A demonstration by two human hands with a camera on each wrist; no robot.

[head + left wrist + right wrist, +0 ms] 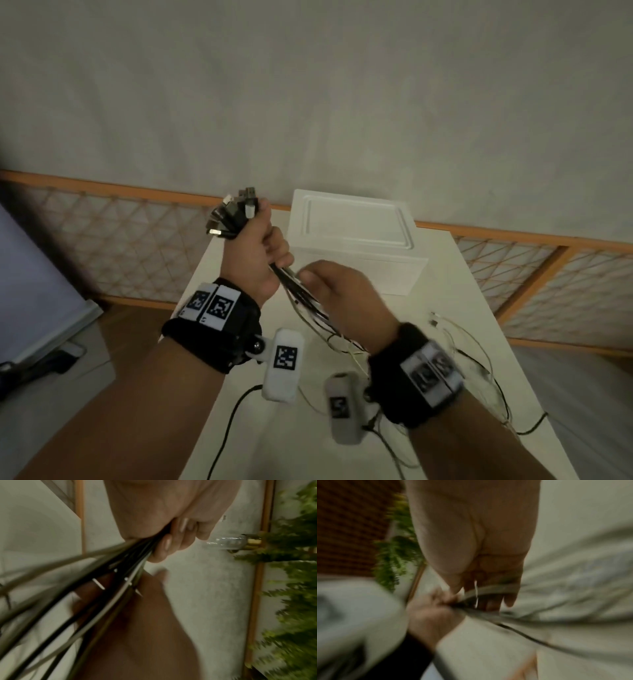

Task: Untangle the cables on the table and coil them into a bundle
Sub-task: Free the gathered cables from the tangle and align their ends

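My left hand (263,250) is raised above the white table (260,442) and grips a bundle of black and white cables (301,301). Their plug ends (233,214) stick up out of the top of the fist. In the left wrist view the fingers (173,542) curl round the cables (109,582), which fan out downward. Just below and to the right, my right hand (342,291) closes its fingers round the same strands; it is blurred. The right wrist view shows the right hand (488,592) on the cables (489,588) next to the left hand (433,609). Loose ends (469,370) trail over the table.
A white box (356,240) stands at the back of the table, behind both hands. Thin white and black cable loops (493,394) lie near the table's right edge. A black cable (233,414) runs off the front. A wooden lattice rail (113,226) lines the wall.
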